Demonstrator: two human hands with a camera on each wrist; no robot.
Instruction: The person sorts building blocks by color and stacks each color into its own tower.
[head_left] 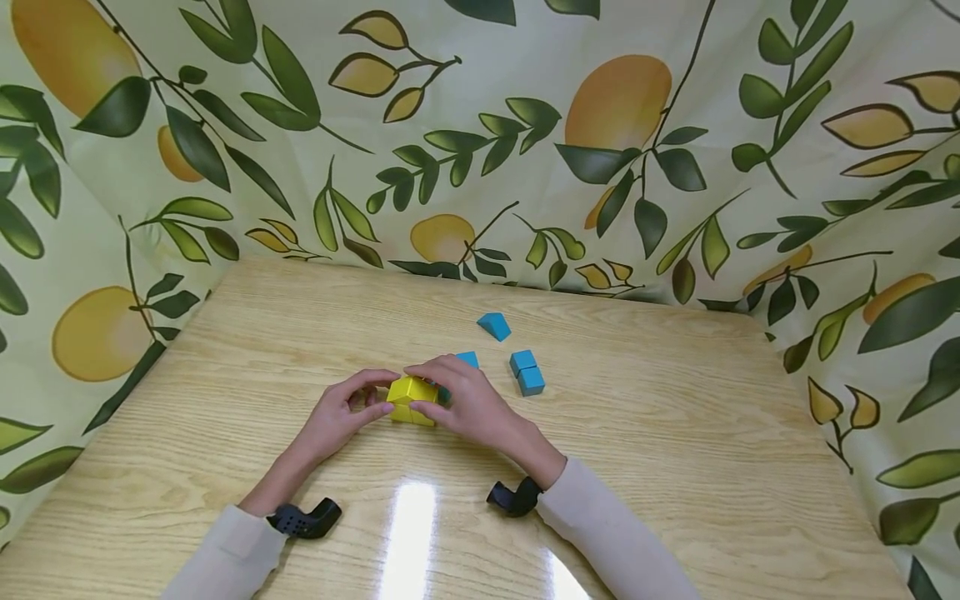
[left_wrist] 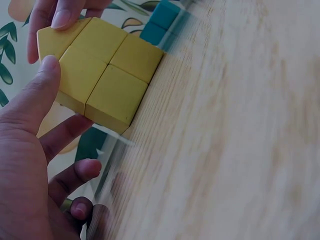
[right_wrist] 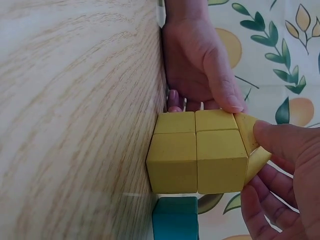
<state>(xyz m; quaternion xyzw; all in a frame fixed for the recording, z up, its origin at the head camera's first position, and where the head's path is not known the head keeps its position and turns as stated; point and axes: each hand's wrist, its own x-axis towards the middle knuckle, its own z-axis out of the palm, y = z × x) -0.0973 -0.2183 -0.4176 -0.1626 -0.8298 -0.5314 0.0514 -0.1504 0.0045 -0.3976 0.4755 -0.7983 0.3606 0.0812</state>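
Fruit-and-leaf print cloth [head_left: 480,192] behind a pale wood-grain table [head_left: 675,467]. Right hand [head_left: 472,404]: thumb and fingers pinch the wedge-shaped top [left_wrist: 60,40] of a smooth yellow block stack [right_wrist: 220,160]. Left hand [head_left: 337,421]: thumb and index narrow, holding its left side. Stack stands on the table between both hands, two-by-two cubes below. Touching pair of blue cubes [head_left: 529,379] to the right; blue wedge block [head_left: 495,326] farther back.
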